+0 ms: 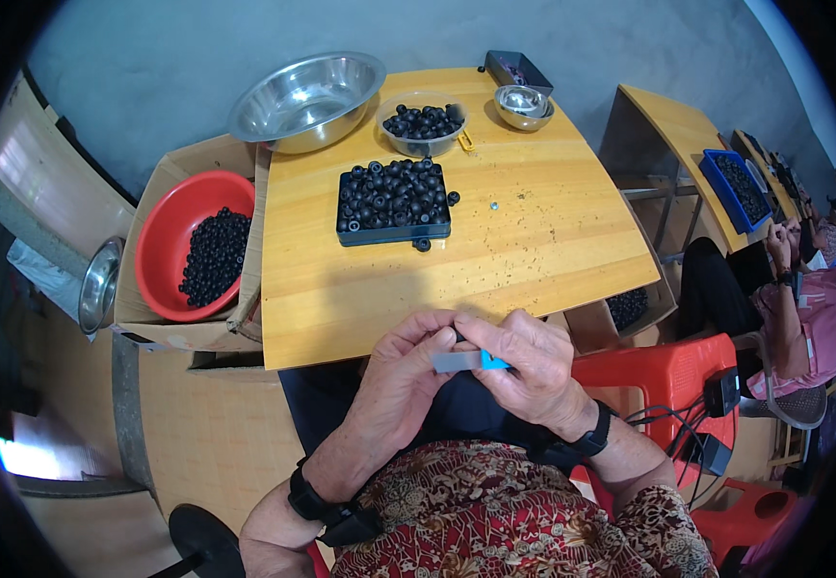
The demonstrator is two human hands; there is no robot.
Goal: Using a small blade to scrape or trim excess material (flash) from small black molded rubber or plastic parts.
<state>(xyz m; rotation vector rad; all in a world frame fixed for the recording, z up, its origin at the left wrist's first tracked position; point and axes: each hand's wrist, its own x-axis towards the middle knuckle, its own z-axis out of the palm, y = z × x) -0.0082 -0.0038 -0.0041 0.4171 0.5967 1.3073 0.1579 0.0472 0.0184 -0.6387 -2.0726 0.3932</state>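
1. The left hand (401,371) and right hand (524,364) meet just below the wooden table (534,241) edge, fingers curled; together they pinch a small grey-and-blue tool (466,361) and a black ring between the thumbs.
2. Ahead on the table lies a dark tray (394,231) of black rings; beyond it a clear bowl (423,125) of more – well apart from the hands.
3. A red basin (163,241) sits in a box to the left.

wooden table (534,250) | dark tray (394,231) of black round pieces mid-top | one loose black piece (423,245) touching tray's near edge | clear bowl (423,123) of same pieces behind tray | small steel bowl (523,106) and dark box (518,69) far right corner | big steel basin (307,98) overhanging far left corner
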